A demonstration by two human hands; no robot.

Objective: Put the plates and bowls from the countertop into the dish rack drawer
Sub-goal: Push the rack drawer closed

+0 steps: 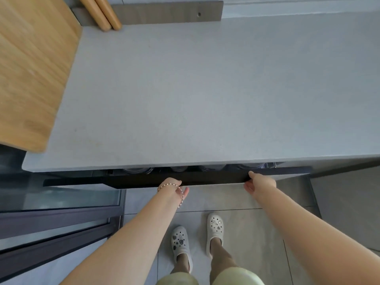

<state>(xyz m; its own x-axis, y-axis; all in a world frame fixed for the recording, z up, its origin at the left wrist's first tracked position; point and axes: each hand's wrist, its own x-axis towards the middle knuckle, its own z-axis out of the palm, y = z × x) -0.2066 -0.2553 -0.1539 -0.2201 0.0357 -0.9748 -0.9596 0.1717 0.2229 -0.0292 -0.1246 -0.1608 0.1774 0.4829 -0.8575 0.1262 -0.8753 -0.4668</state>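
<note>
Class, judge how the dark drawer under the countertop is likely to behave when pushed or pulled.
The drawer probably slides straight and stiffly; both hands, left hand and right hand, grip its wide front. It likely feels heavy: rounded dishes show in the gap. A rough push may rattle them.

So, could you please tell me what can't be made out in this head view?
- Drawer contents: only dim round rims show in the gap; the countertop overhang hides the rest.
- Fingers of both hands, left and right: partly hidden behind the drawer front.
- Wooden board: blurred, cut by the left edge.
</note>
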